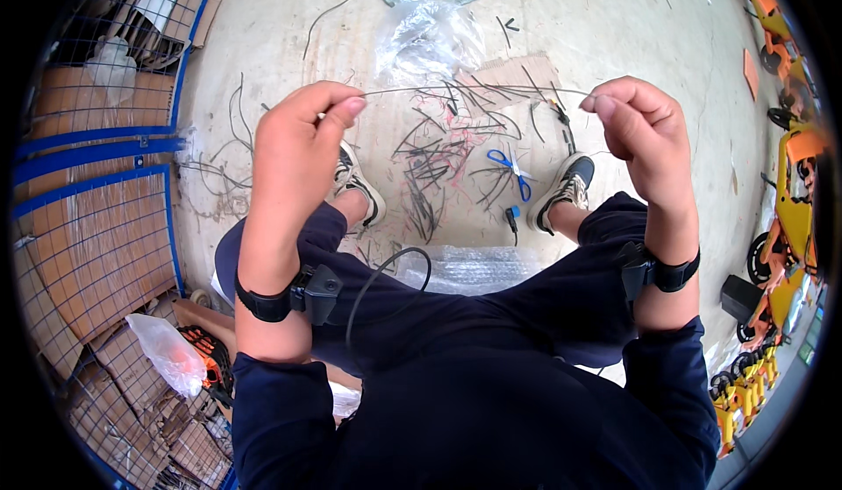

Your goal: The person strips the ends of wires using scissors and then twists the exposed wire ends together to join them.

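Note:
A thin dark wire point(386, 92) stretches almost straight between my two hands, above the floor. My left hand point(296, 143) pinches one end between thumb and forefinger. My right hand point(647, 135) is closed in a pinch on the other end, its remaining fingers curled in. Below the wire lie many black cable offcuts point(425, 174) mixed with thin red strands. Scissors with blue handles point(524, 187) rest on the floor nearer my right foot. A small blue-and-black piece point(512, 216) is just below them. A black cable point(428, 271) loops over my lap.
Clear plastic film point(428, 38) and a flat cardboard piece point(517, 76) lie ahead. Bubble wrap point(474, 266) is between my feet. At left stands a blue mesh cage point(167, 227) holding cardboard. Yellow and orange wheeled machines point(802, 200) line the right side.

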{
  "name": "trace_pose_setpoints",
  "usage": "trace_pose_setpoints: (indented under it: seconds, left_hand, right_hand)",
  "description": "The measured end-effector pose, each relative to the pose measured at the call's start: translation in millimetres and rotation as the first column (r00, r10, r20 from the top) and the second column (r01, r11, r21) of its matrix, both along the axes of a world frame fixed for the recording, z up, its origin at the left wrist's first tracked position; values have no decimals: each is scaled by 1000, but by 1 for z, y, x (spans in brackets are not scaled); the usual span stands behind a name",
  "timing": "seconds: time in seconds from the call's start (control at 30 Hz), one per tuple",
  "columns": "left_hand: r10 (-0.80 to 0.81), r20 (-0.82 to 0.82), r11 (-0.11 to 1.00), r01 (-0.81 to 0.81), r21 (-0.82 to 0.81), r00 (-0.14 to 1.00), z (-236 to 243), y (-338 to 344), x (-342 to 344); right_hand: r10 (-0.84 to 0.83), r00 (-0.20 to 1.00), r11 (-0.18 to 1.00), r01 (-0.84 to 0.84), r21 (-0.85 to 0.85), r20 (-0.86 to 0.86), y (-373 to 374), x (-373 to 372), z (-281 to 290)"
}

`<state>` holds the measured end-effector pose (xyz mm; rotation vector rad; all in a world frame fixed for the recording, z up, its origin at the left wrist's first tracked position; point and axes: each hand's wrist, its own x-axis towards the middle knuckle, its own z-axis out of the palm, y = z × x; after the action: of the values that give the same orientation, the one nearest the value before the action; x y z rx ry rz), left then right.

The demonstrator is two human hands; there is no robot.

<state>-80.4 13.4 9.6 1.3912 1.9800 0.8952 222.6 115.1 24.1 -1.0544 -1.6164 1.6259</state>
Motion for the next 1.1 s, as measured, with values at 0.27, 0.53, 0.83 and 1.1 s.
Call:
trace_pose_setpoints:
  seconds: [0.27, 0.53, 0.83, 1.1]
  left_hand:
    - [158, -57, 986, -154, 67, 986, 3, 2, -30]
    - [292, -38, 934, -277, 224, 956, 5, 2, -48]
    - [-429, -242, 758, 492, 428, 870, -8, 5, 66]
    - [-449, -206, 773, 494, 399, 869, -25, 3, 80]
  right_hand:
    - [-99, 973, 985, 67, -158, -209, 19, 18, -7]
    - [-192, 973, 980, 181, -88, -131, 31, 31, -7]
    - [257, 926, 950, -295, 106, 277, -31, -30, -11]
    - [271, 888, 920, -352, 171, 372, -32, -35, -9]
